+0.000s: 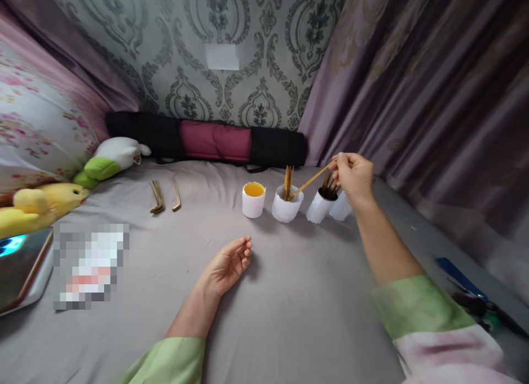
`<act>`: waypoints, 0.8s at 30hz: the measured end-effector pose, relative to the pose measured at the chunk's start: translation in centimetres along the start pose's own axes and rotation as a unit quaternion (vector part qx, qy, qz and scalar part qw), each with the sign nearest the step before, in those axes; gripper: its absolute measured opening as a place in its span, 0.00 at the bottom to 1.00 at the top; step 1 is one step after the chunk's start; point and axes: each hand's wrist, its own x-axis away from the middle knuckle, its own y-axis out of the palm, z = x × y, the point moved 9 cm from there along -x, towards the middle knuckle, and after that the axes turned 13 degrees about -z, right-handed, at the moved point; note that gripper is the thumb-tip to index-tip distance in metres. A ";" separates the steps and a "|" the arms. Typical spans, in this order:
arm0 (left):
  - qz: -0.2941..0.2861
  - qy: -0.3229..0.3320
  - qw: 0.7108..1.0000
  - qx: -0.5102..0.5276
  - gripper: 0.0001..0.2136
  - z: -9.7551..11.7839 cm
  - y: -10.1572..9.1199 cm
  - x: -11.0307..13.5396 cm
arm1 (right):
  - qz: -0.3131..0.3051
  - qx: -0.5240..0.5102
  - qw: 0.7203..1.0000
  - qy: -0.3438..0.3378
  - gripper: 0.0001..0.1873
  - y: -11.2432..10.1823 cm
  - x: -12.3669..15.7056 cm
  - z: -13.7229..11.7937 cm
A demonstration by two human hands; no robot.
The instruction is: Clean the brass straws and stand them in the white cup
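Observation:
My right hand (354, 177) pinches the top end of a gold metal straw (311, 180); the straw slants down to the left into a white cup (286, 204) that holds other gold straws. A tilted white cup (319, 205) with dark straws leans just below that hand, and another white cup (341, 207) stands behind it. A white cup with a yellow inside (253, 200) stands at the left of the row. My left hand (228, 267) rests on the grey sheet (289, 296), palm up, fingers loosely curled, holding nothing.
Three bent gold straws (164, 196) lie on the sheet at the left. A black and maroon bolster (206, 140) lines the wall. Plush toys (111, 159) and a tablet (22, 265) sit at the left; blue scissors (463, 278) lie at the right near a purple curtain.

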 end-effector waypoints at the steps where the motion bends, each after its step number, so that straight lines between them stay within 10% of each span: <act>1: -0.001 0.000 1.000 0.001 0.04 0.0 0.0 0.0 | -0.007 0.011 1.000 -0.007 0.13 0.4 -0.2 0.0; 24: -0.007 0.007 1.000 0.011 0.04 0.1 0.0 -0.2 | -0.225 0.112 0.968 -0.012 0.12 9.8 -1.9 1.6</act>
